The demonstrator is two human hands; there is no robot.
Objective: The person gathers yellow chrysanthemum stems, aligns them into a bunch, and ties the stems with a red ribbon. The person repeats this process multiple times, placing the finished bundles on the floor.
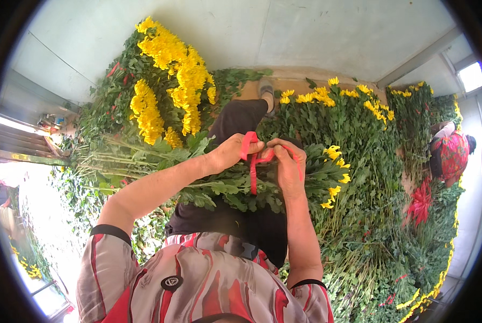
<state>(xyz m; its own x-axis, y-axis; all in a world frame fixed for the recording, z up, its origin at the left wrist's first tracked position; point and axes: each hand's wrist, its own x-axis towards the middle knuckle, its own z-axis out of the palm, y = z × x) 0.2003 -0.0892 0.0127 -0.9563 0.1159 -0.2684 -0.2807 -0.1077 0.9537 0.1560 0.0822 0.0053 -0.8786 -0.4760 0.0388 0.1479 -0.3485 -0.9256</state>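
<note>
Across my lap lies a bunch of leafy chrysanthemum stems (225, 186), its yellow flower heads (333, 194) pointing right and bare stems reaching left. A red plastic tie strip (253, 177) passes around the middle of the bunch. My left hand (233, 151) pinches one looped part of the strip just above the leaves. Close by on the right, my right hand (289, 163) grips the other part between thumb and fingers, with a loose end hanging along the palm. Whether the strip is knotted between the hands I cannot tell.
Yellow chrysanthemum bunches (184, 80) are heaped at the upper left against a pale wall (241, 36). More cut stems (358, 161) cover the floor to my right. Beyond lies a pile of red strips (420, 204), near a bent-over person (451, 155) in a red patterned top.
</note>
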